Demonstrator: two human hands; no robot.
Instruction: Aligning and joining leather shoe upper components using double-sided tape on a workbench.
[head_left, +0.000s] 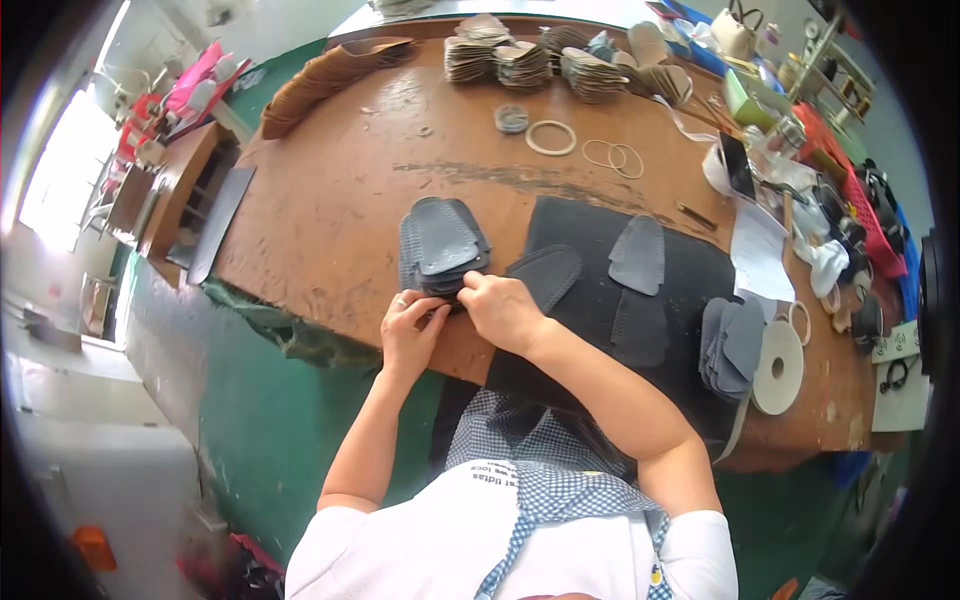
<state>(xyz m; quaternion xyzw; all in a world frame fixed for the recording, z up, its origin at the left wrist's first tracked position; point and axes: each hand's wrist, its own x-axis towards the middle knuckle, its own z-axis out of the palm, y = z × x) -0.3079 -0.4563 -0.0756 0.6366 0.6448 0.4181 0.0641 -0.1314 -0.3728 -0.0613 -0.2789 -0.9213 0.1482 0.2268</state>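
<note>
A stack of dark grey, rounded leather pieces (447, 240) lies on the brown table, near its front edge. At the stack's near end, my left hand (408, 335) and my right hand (503, 308) are close together. Both have their fingers pinched on the edge of a dark leather piece, mostly hidden by the fingers. To the right, a black mat (690, 265) carries single cut pieces: one dark piece (548, 278) beside my right hand, a lighter grey one (637, 256), and another dark one (638, 328) below it.
Another pile of grey pieces (733, 343) sits at the mat's right edge, beside a white tape roll (777, 368). Farther back lie a ring (551, 138), a round tin (511, 119), several stacks of cut pieces (525, 65) and a rolled brown hide (330, 82). A phone (737, 165) stands at right.
</note>
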